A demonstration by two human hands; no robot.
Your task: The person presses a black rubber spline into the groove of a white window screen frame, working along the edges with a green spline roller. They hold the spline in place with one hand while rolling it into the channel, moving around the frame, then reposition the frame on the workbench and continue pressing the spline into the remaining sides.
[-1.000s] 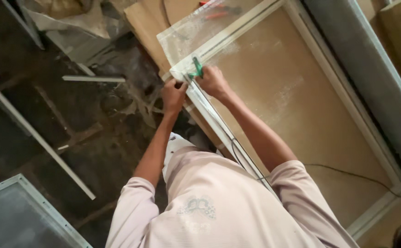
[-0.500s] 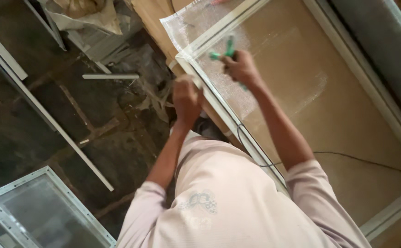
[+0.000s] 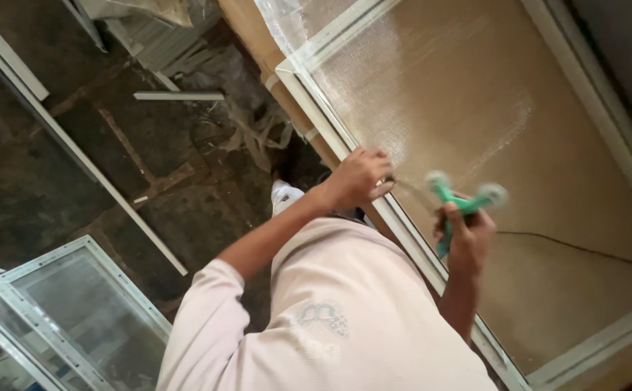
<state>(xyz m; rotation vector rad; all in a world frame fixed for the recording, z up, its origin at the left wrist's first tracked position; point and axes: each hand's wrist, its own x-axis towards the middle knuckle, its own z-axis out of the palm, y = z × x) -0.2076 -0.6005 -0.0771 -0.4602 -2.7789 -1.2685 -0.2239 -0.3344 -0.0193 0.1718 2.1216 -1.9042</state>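
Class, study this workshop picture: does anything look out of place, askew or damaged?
Yes. Off-cut white strips and crumpled scraps lie scattered on the dark floor. The mesh overhangs the white frame at its far corner, loose and wrinkled.

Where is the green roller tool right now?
The green roller tool is in the right hand, raised above the mesh of the white frame, right of the left hand.

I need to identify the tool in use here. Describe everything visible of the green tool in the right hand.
The green roller tool looks like plastic: a slim green handle with a small pale wheel at each tip of its forked upper end, both blurred. The right hand grips the handle, holding the tool raised over the mesh of the white-framed window screen. Whether a wheel touches the mesh cannot be told.
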